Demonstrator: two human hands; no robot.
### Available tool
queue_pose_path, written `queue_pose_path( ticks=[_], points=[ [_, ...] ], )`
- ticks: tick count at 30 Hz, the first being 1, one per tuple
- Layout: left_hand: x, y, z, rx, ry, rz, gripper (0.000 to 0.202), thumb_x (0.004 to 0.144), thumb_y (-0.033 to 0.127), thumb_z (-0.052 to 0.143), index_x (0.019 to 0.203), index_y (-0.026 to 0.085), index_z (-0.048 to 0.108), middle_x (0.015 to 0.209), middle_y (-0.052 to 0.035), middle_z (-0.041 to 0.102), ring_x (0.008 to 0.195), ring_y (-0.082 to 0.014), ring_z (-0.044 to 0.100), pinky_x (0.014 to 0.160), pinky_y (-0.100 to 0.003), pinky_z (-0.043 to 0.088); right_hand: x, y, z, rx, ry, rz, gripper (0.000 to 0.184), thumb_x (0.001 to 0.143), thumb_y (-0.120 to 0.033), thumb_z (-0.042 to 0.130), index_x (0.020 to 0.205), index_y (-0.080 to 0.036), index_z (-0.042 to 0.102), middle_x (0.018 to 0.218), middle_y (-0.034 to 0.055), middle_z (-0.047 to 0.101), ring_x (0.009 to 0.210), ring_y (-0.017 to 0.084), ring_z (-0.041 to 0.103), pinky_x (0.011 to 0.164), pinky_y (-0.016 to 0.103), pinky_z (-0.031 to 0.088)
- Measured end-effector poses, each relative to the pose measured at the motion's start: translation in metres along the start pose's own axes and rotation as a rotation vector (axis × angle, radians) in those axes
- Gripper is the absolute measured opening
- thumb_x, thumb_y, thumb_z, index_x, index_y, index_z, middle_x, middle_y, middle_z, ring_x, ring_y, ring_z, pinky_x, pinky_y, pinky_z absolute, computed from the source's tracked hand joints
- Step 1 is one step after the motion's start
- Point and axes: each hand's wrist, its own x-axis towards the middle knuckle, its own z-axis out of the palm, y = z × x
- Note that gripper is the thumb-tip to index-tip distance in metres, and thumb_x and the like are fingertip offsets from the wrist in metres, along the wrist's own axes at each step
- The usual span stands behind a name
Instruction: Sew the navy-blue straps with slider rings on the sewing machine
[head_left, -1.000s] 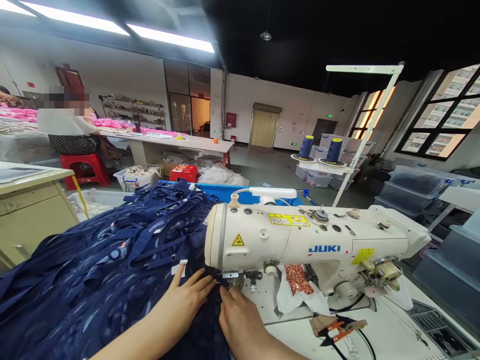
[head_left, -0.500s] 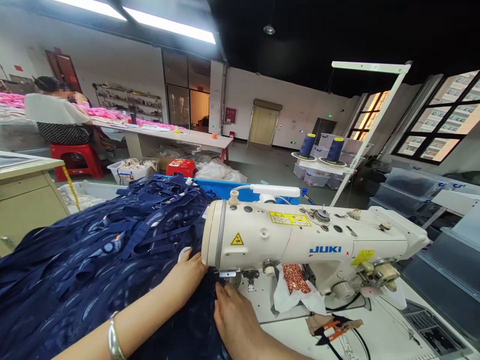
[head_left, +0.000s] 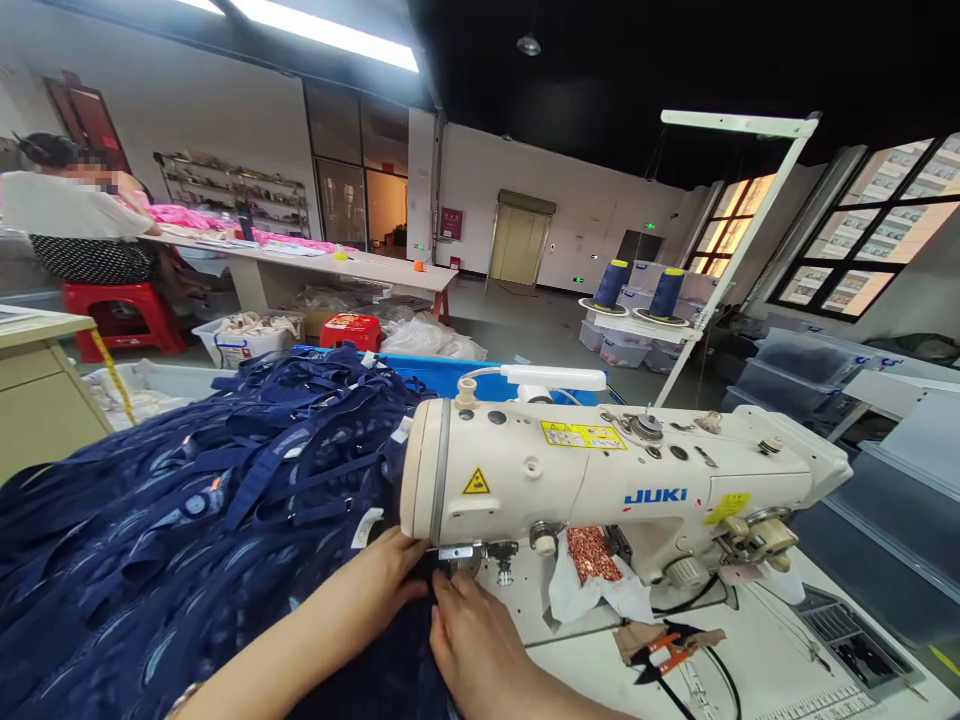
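Observation:
A white JUKI sewing machine (head_left: 555, 470) stands in front of me, with a heap of navy garments with straps (head_left: 225, 490) piled on its left. At the left end of the machine, my left hand (head_left: 379, 580) is closed on the navy fabric, its fingertips partly hidden under the machine head. My right hand (head_left: 480, 635) lies just right of it, fingers bent together and pressing the fabric's edge by the needle area. The needle and the stitching spot are hidden. Beside the left wrist shows a white label (head_left: 367, 527).
Orange-handled thread snips (head_left: 664, 652) and a white bag of copper-coloured bits (head_left: 592, 560) lie on the machine table. Two navy thread cones (head_left: 666, 294) stand behind. Clear plastic bins (head_left: 885, 530) are stacked at right. A person (head_left: 82, 210) sits at the far-left table.
My left hand has drawn nearer to me and closer to the right hand, uncovering more of the white label. The right hand stays nearly in place. The view has turned slightly right.

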Motion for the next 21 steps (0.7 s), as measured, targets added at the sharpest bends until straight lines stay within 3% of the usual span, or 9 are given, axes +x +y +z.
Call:
queue_pose_path(
  ticks=[3,6,9,12,14,18,21],
  points=[
    [-0.007,-0.002,0.002,-0.002,-0.123,-0.002,0.048,0.08,0.014,0.054,0.127,0.023,0.058,0.125,-0.0088,0.062,0.115,-0.0264,0.059,0.105,-0.042,0.043,-0.001,0.0,0.0,-0.015,0.005,-0.018,0.043,0.087,-0.01,0.048,0.129,-0.011,0.056,0.111,0.0122,0.065,0.098,0.025,0.066,0.086,0.037,0.056],
    [-0.008,-0.006,0.01,0.14,-0.1,0.125,0.057,0.078,0.001,0.044,0.125,0.028,0.06,0.121,-0.0057,0.065,0.118,-0.0256,0.057,0.11,-0.043,0.04,-0.001,0.002,-0.001,-0.015,0.02,-0.056,0.044,0.085,-0.01,0.051,0.128,-0.012,0.057,0.107,0.0107,0.067,0.093,0.024,0.067,0.083,0.033,0.056],
    [-0.008,-0.012,0.017,0.183,-0.048,0.254,0.059,0.078,-0.001,0.041,0.123,0.032,0.062,0.119,-0.0033,0.067,0.121,-0.0248,0.054,0.11,-0.041,0.04,0.003,0.013,-0.004,-0.007,0.091,-0.051,0.035,0.087,-0.013,0.052,0.12,-0.02,0.063,0.103,0.005,0.07,0.088,0.019,0.069,0.079,0.027,0.055],
    [-0.01,-0.016,0.02,0.14,0.032,0.215,0.049,0.085,0.008,0.046,0.129,0.026,0.057,0.124,-0.0063,0.063,0.121,-0.0251,0.054,0.107,-0.04,0.043,0.009,0.031,-0.002,-0.175,0.191,0.037,0.018,0.092,-0.025,0.054,0.099,-0.025,0.07,0.085,0.0028,0.073,0.078,0.02,0.07,0.07,0.027,0.054],
    [-0.01,-0.016,0.02,0.142,0.04,0.173,0.046,0.086,0.013,0.051,0.131,0.02,0.055,0.126,-0.0103,0.061,0.119,-0.0264,0.055,0.105,-0.039,0.045,0.012,0.042,0.005,-0.284,0.231,0.042,0.016,0.092,-0.034,0.058,0.092,-0.025,0.07,0.077,0.003,0.072,0.076,0.021,0.069,0.07,0.029,0.052],
    [-0.008,-0.008,0.018,0.2,-0.036,0.131,0.049,0.086,0.016,0.056,0.134,0.013,0.051,0.122,-0.016,0.061,0.118,-0.0307,0.055,0.104,-0.044,0.045,0.014,0.05,0.023,-0.366,0.258,0.011,0.019,0.094,-0.038,0.054,0.101,-0.026,0.067,0.084,0.0037,0.072,0.079,0.023,0.068,0.074,0.033,0.051],
    [-0.009,-0.004,0.018,0.19,0.013,0.14,0.051,0.085,0.012,0.052,0.136,0.013,0.048,0.127,-0.0181,0.055,0.119,-0.0303,0.053,0.104,-0.046,0.044,0.016,0.043,0.024,-0.424,0.259,0.044,0.018,0.094,-0.031,0.052,0.104,-0.025,0.066,0.085,0.0056,0.072,0.077,0.026,0.068,0.071,0.037,0.052]
  ],
)
